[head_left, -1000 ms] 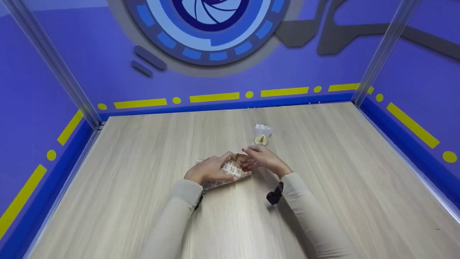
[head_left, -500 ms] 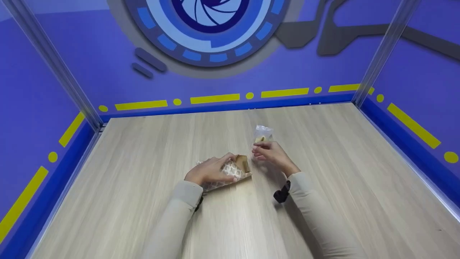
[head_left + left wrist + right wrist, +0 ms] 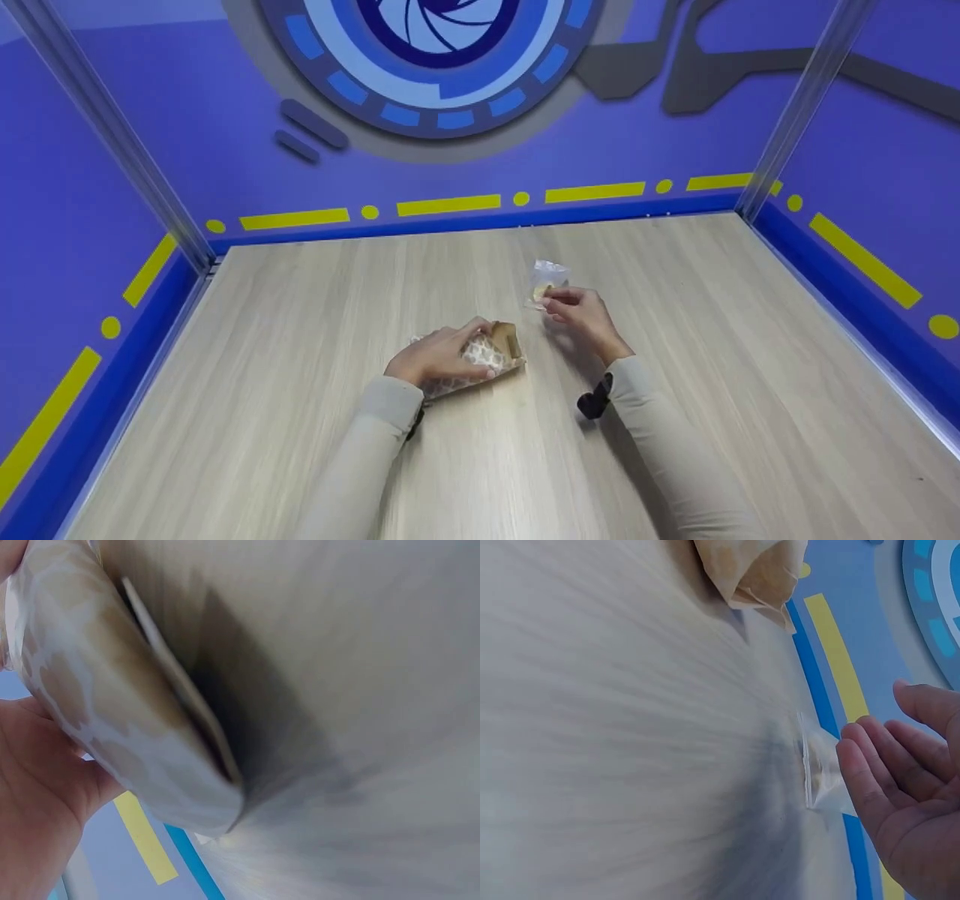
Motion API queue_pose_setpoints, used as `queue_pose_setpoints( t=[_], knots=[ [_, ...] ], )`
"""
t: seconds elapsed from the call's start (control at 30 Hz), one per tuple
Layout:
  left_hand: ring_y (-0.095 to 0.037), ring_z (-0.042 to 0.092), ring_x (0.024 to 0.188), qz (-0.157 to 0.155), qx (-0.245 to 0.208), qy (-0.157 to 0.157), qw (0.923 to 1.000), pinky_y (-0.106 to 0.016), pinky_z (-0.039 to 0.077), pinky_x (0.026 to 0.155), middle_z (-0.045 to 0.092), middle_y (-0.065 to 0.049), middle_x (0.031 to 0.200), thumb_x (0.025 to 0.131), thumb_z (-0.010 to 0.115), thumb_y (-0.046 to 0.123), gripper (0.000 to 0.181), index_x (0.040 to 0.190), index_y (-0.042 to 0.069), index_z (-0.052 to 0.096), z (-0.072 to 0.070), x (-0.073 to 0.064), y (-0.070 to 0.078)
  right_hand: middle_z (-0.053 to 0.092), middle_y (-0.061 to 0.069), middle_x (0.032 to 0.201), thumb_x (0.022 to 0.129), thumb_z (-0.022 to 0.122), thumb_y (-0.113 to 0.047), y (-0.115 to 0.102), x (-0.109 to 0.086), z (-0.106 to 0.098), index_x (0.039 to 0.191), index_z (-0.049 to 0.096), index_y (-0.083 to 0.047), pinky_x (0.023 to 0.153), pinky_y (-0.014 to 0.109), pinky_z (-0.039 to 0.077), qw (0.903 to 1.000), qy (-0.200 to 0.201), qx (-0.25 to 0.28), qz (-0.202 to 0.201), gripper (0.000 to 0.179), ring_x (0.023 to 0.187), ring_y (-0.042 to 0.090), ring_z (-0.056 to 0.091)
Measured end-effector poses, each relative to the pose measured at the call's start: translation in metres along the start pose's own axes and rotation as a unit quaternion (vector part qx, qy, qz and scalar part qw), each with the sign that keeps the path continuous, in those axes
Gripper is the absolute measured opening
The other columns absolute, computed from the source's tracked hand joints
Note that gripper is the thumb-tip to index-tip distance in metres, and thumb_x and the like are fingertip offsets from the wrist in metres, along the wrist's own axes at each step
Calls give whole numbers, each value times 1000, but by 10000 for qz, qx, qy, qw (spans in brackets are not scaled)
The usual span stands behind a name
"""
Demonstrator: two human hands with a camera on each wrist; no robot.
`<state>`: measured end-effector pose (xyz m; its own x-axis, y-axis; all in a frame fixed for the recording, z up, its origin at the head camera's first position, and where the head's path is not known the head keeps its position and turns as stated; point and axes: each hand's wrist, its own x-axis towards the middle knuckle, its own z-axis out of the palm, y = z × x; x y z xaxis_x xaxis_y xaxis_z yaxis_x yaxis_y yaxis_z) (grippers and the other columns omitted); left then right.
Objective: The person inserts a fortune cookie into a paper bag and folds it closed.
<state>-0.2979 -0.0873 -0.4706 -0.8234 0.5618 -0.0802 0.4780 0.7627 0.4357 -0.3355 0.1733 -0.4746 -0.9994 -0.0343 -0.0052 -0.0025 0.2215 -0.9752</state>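
Observation:
My left hand [image 3: 435, 354] grips a paper bag [image 3: 484, 351] with a brown-and-white giraffe-like pattern, lying on its side. Its brown mouth faces right, toward my other hand. In the left wrist view, the bag's closed-looking end [image 3: 187, 787] casts a shadow on the tabletop. Beyond the bag lies a fortune cookie [image 3: 541, 291] in a clear plastic wrapper [image 3: 551, 268]. The right hand [image 3: 587, 313] is right at this packet, its fingertips overlapping the cookie's edge. From the right wrist, the thumb stands apart from the loosely bent fingers, beside the wrapper [image 3: 820, 769].
Both hands work over a light wood tabletop [image 3: 300, 315]. Blue-purple panels [image 3: 180, 150] with yellow markings close it in at the back and sides, with metal posts [image 3: 795, 112] at the corners. A dark wrist camera [image 3: 595, 399] hangs under the right wrist.
My right hand has withdrawn from the bag's mouth and moved right and away to the wrapped cookie. The left hand has kept its grip on the bag, in the same place.

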Motion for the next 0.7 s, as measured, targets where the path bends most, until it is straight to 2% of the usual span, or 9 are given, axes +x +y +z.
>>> queue_pose_setpoints(
  t=[0.23,0.47,0.7],
  knots=[
    [-16,53,73,-57,-75,26,10000,-28,43,57,56,0,87,69,65,59,69,127,36,36,0,0,1,60,20,107,84,62,-10,8,4,-4,115,56,7,81,38,49,9984,449,41,340,36,92,24,60],
    [-16,53,79,25,-49,21,10000,-32,44,65,58,-2,94,69,63,62,72,128,34,35,0,0,-1,60,19,109,83,63,-13,15,4,-8,118,55,5,70,20,47,9954,795,-407,349,40,84,13,58],
    [-16,54,81,16,-58,24,10000,-34,45,68,59,-2,97,69,62,64,72,128,35,35,1,0,0,59,21,110,83,63,-15,19,7,-8,118,53,7,83,30,45,9924,910,-722,405,43,98,25,57]
  ],
)
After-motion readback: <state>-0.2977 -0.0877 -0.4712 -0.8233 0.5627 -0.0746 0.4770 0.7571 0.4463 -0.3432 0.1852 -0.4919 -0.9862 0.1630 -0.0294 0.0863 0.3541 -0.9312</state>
